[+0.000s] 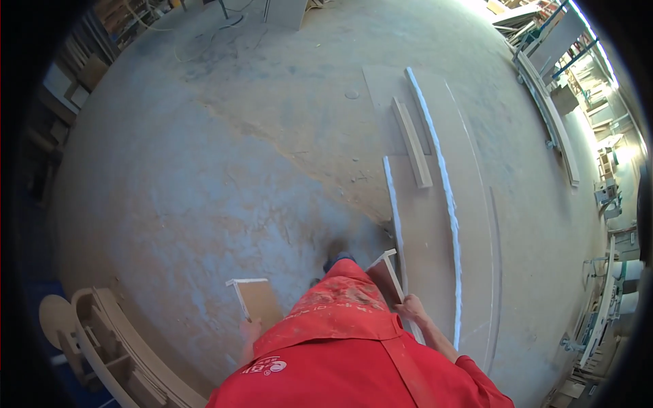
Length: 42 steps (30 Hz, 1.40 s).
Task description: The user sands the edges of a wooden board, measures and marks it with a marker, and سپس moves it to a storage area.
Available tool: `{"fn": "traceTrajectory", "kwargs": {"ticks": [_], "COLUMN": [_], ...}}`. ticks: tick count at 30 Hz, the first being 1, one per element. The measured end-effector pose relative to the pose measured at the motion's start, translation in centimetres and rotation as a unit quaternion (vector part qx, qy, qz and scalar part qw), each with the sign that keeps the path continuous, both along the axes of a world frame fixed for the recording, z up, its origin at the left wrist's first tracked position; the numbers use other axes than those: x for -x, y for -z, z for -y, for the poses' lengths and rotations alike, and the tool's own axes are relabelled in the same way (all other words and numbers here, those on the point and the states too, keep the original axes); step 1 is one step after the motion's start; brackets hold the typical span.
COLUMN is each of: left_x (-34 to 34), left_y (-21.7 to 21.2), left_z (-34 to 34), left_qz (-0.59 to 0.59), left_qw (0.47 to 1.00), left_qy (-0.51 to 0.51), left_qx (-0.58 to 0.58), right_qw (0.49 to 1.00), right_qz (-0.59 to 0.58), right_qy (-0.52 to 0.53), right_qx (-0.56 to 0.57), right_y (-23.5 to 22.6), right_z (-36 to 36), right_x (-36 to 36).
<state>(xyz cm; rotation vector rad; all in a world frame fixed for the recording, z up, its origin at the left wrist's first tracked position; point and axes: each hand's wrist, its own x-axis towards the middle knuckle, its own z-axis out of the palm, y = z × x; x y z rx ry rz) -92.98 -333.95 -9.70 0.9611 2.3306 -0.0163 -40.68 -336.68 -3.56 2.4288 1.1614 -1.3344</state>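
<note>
My left hand [251, 332], low at the left of my red apron [347, 299], is closed on the near edge of a brown wooden panel [264, 299] with a pale L-shaped rim. On the other side, my right hand [411, 310] grips a second brown panel [385, 277] with a pale edge strip, held tilted beside my leg. My fingers are only partly visible on both sides, and the apron hides the near ends of the panels. Just past the right-hand panel, a large flat board [422, 231] with a white edge lies on the floor.
A long white-edged strip [445, 183] runs along the boards, and a short wooden beam [412, 146] rests on them. Curved wooden frames [115, 340] stand at the lower left. A wheeled rack [547, 102] with long timber is at the upper right. My shoe [338, 249] shows ahead.
</note>
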Motion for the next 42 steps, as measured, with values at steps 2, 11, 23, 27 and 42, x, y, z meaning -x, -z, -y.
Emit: {"fn": "traceTrajectory", "kwargs": {"ticks": [2,11,23,27,42], "left_x": [-0.1,0.1,-6.7,-7.5,-19.5], "left_y": [0.1,3.7,4.7,4.1,7.3], "left_z": [-6.0,-26.3,-61.8,-71.5,-116.9], "left_qz": [-0.002,0.074,0.029,-0.012,0.003], "left_qw": [1.0,0.994,0.998,0.993,0.994], "left_qy": [-0.008,-0.038,0.021,0.06,0.07], "left_qx": [-0.019,-0.064,0.047,0.104,-0.082], "right_qw": [1.0,0.995,0.957,0.961,0.946], "right_qz": [-0.006,-0.043,-0.068,0.006,-0.067], "right_qy": [0.002,-0.077,0.075,0.112,0.18], "right_qx": [0.015,-0.038,-0.273,-0.254,-0.262], "right_y": [0.3,2.6,3.3,-1.3,-0.1], "right_z": [-5.4,-35.6,-68.9,-79.0,-119.6], "right_x": [-0.9,-4.2,-9.8,-11.0,-25.9]}}
